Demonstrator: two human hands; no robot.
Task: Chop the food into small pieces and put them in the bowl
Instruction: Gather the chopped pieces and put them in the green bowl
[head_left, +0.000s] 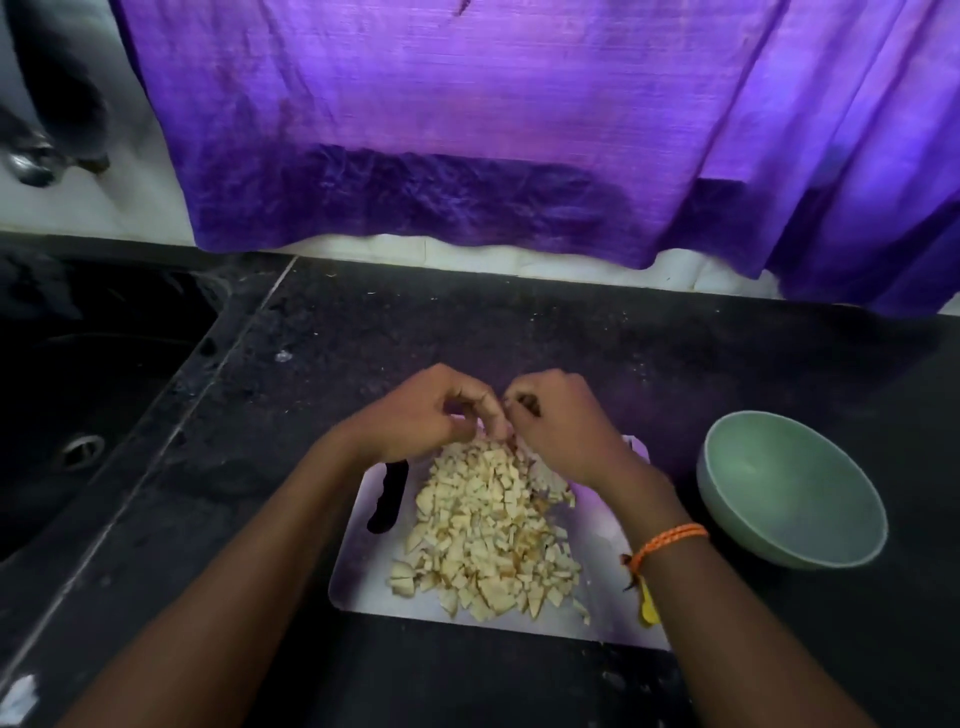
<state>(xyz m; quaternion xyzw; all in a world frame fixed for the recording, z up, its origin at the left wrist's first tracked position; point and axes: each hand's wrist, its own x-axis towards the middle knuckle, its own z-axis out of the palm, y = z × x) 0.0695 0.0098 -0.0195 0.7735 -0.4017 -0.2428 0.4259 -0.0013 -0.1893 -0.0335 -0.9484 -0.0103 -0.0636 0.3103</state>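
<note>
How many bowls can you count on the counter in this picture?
1. The green bowl stands on the dark counter, right of the cutting board and apart from it. No other bowl shows.

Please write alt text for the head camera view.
Two hands, left hand and right hand, meet with curled fingers over a pile of chopped food pieces on a white cutting board. A black knife handle lies left; an empty green bowl stands right.

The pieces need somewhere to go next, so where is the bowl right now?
In the head view the green bowl sits empty on the dark counter, right of the white cutting board and beside the right forearm.
</note>
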